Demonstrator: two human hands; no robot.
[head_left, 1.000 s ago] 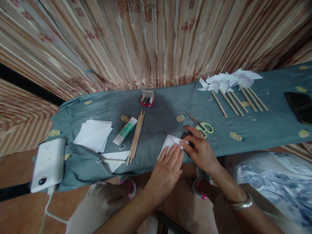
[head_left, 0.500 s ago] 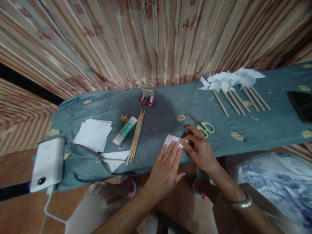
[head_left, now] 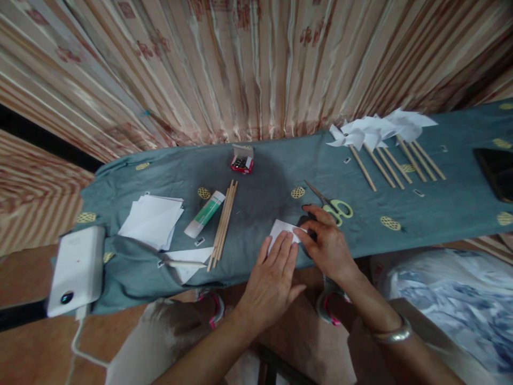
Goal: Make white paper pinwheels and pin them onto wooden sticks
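Open left hand (head_left: 273, 278) pins white paper (head_left: 281, 230) flat at the worktop's near edge so the open right hand (head_left: 326, 247) can press its fold.

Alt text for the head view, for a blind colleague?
The left hand and right hand press a white paper on a cloth-covered table. Scissors lie beyond the right hand; glue stick, wooden sticks and paper stack lie left, pinwheels far right.
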